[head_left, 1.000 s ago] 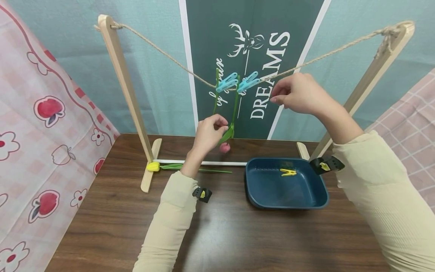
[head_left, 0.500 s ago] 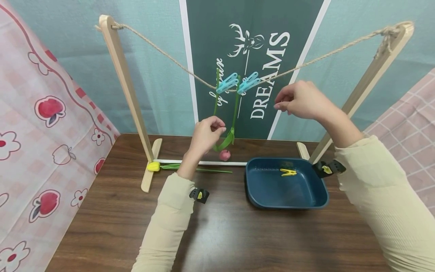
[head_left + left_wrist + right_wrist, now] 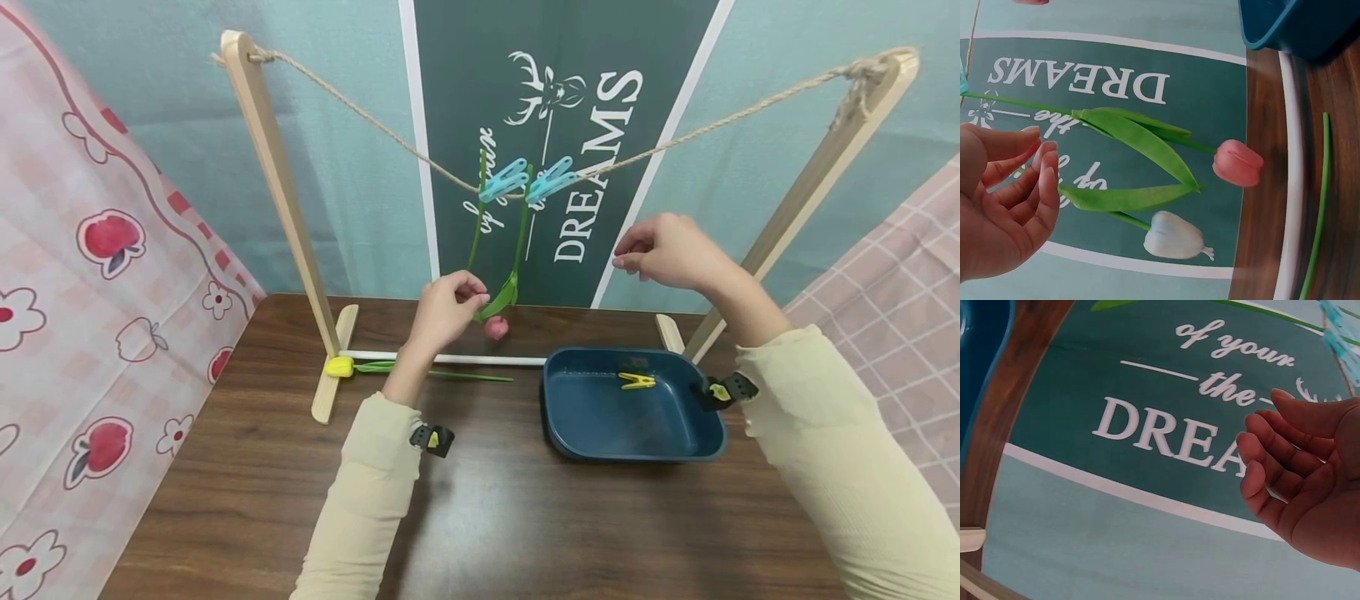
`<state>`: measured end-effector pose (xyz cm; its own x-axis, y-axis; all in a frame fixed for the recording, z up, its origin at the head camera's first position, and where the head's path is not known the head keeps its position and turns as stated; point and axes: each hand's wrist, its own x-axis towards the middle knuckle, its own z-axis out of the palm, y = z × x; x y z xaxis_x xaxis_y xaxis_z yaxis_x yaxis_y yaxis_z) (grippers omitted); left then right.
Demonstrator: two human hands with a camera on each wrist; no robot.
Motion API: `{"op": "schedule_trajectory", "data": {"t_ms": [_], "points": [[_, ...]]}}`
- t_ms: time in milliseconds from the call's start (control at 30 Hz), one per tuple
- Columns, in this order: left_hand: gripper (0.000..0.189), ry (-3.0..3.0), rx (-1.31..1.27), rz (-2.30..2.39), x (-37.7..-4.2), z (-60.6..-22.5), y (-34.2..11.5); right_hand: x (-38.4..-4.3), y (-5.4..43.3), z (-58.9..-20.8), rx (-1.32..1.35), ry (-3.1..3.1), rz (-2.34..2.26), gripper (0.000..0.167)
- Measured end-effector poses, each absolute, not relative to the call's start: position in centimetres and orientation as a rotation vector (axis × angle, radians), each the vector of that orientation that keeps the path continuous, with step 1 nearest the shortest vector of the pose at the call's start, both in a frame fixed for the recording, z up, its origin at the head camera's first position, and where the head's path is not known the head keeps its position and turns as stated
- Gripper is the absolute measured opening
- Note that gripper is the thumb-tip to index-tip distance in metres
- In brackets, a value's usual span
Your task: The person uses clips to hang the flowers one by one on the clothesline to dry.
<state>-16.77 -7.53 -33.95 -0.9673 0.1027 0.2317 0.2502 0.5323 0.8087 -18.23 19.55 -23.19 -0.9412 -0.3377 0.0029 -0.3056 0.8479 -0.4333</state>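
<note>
Before the "DREAMS" panel (image 3: 465,50), left hand (image 3: 441,310), near a pink tulip (image 3: 496,327), and right hand (image 3: 678,252) have loosely curled, empty fingers (image 3: 1259,490).

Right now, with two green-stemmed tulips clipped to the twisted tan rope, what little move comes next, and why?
Perhaps lower the bare right hand to the small yellow plastic clothespin in the dark-blue rectangular tub: that hand holds nothing, and the long-stemmed yellow tulip lies unclipped.

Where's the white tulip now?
In the left wrist view, the white tulip hangs at lower middle, beside the pink tulip and right of the left hand.
</note>
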Motion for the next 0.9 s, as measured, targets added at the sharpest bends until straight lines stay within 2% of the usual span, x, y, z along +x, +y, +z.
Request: {"op": "schedule_trajectory", "data": {"t_ms": [900], "points": [[0.005, -2.618, -0.213, -1.444, -16.2, -37.7, -10.2, -18.1, 24.0, -32.9, -0.442, 2.779, -0.763, 0.014]]}}
